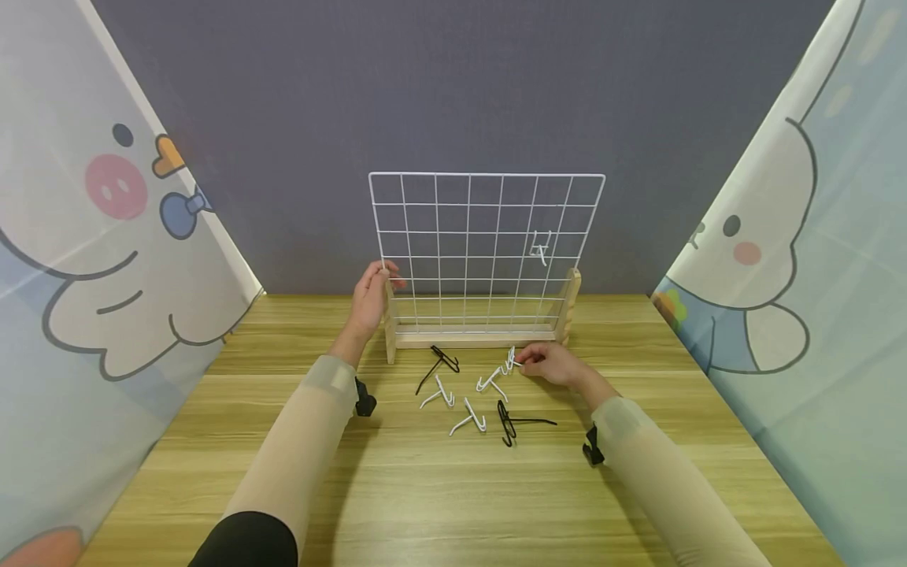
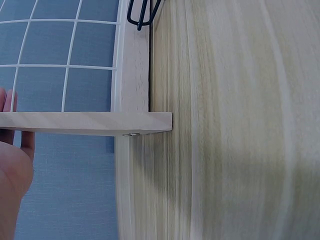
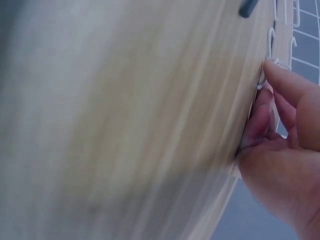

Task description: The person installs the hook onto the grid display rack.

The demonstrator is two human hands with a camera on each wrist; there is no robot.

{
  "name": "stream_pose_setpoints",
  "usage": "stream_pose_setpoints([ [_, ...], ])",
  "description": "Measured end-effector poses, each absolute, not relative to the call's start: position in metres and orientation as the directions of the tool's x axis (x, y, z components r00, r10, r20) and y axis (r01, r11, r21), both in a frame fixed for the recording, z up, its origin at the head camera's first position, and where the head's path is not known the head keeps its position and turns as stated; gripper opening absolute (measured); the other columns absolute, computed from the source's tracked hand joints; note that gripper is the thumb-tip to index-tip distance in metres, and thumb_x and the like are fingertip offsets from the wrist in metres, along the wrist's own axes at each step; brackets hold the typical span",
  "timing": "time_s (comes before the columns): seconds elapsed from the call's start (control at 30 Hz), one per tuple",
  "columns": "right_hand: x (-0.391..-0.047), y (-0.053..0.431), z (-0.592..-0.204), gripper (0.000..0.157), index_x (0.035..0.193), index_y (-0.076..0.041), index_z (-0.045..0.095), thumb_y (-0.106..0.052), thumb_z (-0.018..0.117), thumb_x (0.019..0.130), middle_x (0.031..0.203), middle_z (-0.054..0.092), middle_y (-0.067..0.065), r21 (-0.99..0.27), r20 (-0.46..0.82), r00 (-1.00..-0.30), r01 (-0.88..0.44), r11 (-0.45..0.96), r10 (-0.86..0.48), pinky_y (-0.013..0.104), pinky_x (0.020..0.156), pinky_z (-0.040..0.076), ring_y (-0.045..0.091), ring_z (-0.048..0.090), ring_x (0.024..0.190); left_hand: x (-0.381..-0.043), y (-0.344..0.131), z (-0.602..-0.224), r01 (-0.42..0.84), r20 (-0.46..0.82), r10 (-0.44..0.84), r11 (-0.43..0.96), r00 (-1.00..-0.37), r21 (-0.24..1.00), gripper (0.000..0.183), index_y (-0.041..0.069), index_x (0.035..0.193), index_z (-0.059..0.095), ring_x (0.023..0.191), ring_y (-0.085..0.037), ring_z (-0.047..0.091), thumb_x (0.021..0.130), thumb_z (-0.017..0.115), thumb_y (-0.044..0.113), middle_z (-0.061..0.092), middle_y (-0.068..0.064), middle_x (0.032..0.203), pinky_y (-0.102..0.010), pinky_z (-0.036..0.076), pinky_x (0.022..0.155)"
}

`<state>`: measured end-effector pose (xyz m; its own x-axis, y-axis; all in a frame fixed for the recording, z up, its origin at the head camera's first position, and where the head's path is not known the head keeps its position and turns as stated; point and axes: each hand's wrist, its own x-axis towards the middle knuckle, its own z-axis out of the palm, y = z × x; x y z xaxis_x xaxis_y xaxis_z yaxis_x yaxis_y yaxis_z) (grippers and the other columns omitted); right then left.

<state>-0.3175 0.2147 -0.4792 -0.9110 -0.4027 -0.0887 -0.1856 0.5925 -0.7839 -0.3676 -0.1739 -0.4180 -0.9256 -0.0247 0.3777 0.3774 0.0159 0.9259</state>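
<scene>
A white wire grid panel [image 1: 466, 256] stands upright in a wooden base [image 1: 475, 341]. My left hand [image 1: 368, 303] grips the base's left side post [image 1: 390, 331], fingers reaching behind it. In the left wrist view the post [image 2: 85, 121] crosses in front of part of those fingers. At the base's front right, my right hand [image 1: 556, 365] pinches a white wire hook [image 1: 511, 360] between thumb and fingers. The right wrist view shows this hook [image 3: 270, 42] at the fingertips, its far end partly hidden. Another white hook [image 1: 541, 250] hangs on the grid's upper right.
In front of the base lie several loose hooks on the wooden table [image 1: 425, 488]: white ones such as this hook [image 1: 471, 416], a black hook [image 1: 439, 364] at left and another black hook [image 1: 507, 423] nearer me. A grey panel [image 1: 489, 87] rises behind.
</scene>
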Motion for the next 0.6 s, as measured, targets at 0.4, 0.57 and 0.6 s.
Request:
stream_pose_setpoints([
  [0.4, -0.3161, 0.2095, -0.4794, 0.018, 0.116, 0.007, 0.075, -0.002, 0.073, 0.101, 0.094, 0.068, 0.008, -0.800, -0.067, -0.924, -0.176, 0.574, -0.376, 0.022, 0.074, 0.046, 0.013, 0.055, 0.086, -0.3692, -0.1742, -0.4179, 0.374, 0.374, -0.028, 0.005, -0.927, 0.927, 0.035, 0.000, 0.131, 0.059, 0.126, -0.053, 0.062, 0.117, 0.034, 0.020, 0.062, -0.040, 0.128, -0.058, 0.044, 0.122],
  [0.57, -0.3163, 0.2095, -0.4816, 0.016, 0.114, 0.005, 0.076, -0.003, 0.074, 0.100, 0.093, 0.070, 0.009, -0.780, -0.054, -0.929, -0.189, 0.596, -0.365, 0.024, 0.075, 0.046, 0.012, 0.056, 0.084, -0.3682, -0.1734, -0.4174, 0.383, 0.383, -0.024, -0.004, -0.923, 0.924, 0.034, -0.002, 0.130, 0.059, 0.121, -0.049, 0.066, 0.118, 0.033, 0.017, 0.060, -0.040, 0.129, -0.058, 0.044, 0.122],
  [0.6, -0.3160, 0.2099, -0.4818, 0.015, 0.113, 0.005, 0.076, -0.003, 0.074, 0.100, 0.093, 0.070, 0.009, -0.778, -0.051, -0.930, -0.191, 0.598, -0.363, 0.024, 0.075, 0.046, 0.012, 0.056, 0.084, -0.3681, -0.1728, -0.4174, 0.385, 0.385, -0.023, -0.008, -0.923, 0.923, 0.035, -0.005, 0.131, 0.057, 0.121, -0.049, 0.066, 0.117, 0.033, 0.016, 0.060, -0.041, 0.129, -0.058, 0.045, 0.121],
])
